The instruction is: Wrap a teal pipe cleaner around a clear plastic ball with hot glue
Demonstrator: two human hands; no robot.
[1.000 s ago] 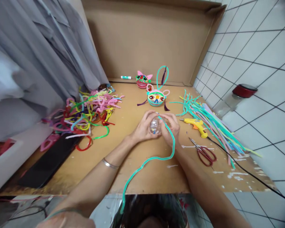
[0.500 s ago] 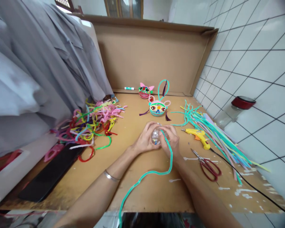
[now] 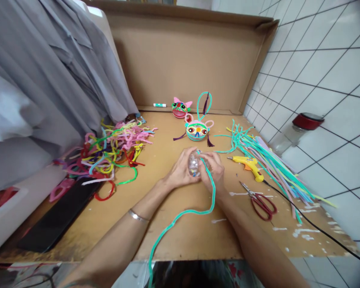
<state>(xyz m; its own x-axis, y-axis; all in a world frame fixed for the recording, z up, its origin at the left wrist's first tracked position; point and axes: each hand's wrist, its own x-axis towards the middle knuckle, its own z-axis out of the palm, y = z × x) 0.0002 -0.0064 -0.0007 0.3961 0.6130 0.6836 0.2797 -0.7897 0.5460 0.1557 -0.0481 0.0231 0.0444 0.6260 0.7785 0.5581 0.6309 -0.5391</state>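
My left hand is closed around the left side of a clear plastic ball with small coloured bits showing inside. From the right, my right hand pinches a long turquoise pipe cleaner against the top of the ball. The pipe cleaner's free length curves down over the table and past its front edge. Beyond my hands stands a turquoise animal-face ornament with pink loop ears, purple tassels and a tall loop. A red and green one with pink ears sits behind it.
On the right are a yellow glue gun with a black cord, red-handled scissors, a bundle of pipe cleaners and a red-lidded jar. A tangle of coloured pipe cleaners and a black slab lie left. Cardboard backs the table.
The whole view has shifted slightly. The end of the turquoise pipe cleaner now lies nearer the top of the ball, and my right fingers have moved a little with it.
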